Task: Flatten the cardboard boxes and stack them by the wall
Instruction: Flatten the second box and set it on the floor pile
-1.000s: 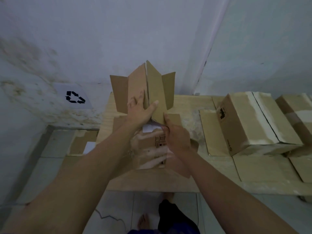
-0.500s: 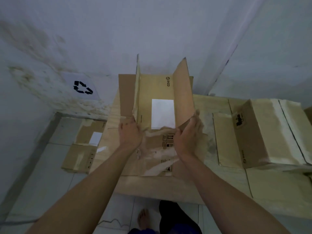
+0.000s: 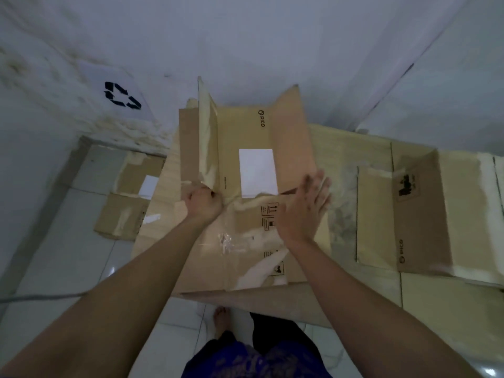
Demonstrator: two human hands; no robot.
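- Left hand (image 3: 203, 204) grips the box (image 3: 245, 186) at the base of its upright left flap (image 3: 207, 132).
- Right hand (image 3: 302, 205), fingers spread wide, lies against the right flap (image 3: 293, 137) (blurred).
- Box lies collapsed on the table (image 3: 341, 148), near the wall.
- Advised: press both flaps outward along their creases.
- Box underside hidden.

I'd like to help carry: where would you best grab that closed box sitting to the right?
Probably grip the closed box by its two long side faces, coming down from above with one of your hands on each. It lies flat on the table, taped shut, so no flap offers a hold.
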